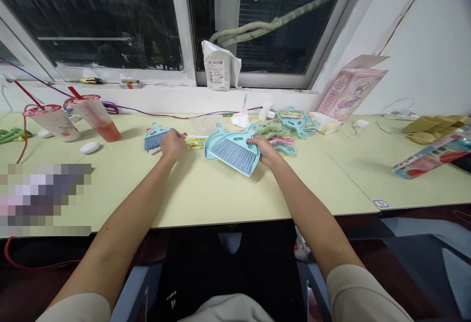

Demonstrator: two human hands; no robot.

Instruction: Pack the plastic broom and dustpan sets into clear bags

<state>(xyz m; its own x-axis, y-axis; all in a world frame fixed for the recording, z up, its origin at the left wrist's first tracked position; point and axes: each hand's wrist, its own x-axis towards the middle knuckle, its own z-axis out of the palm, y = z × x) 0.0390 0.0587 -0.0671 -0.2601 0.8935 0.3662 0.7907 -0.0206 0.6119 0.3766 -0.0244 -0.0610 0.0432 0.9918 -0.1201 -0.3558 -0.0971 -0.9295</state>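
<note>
My right hand point(265, 149) is closed on the right edge of a turquoise hand brush point(235, 153) with grey-blue bristles, tilted above the table. A matching turquoise dustpan point(210, 149) shows behind it; whether the two are joined I cannot tell. My left hand point(173, 145) has its fingers closed at the right end of a smaller blue-bristled brush point(155, 139), and they hide part of it. Between the hands lies a yellow-green printed label point(196, 142). Just beyond my right hand are pink and turquoise handles point(282, 141) and a packaged turquoise dustpan set point(294, 118).
Two drink cups, one with red liquid point(96, 118) and one pale point(55, 125), stand at the left near a white oval object point(90, 147). A pink box point(349, 91) leans at the back right. A colourful package point(430, 158) lies at the table's right.
</note>
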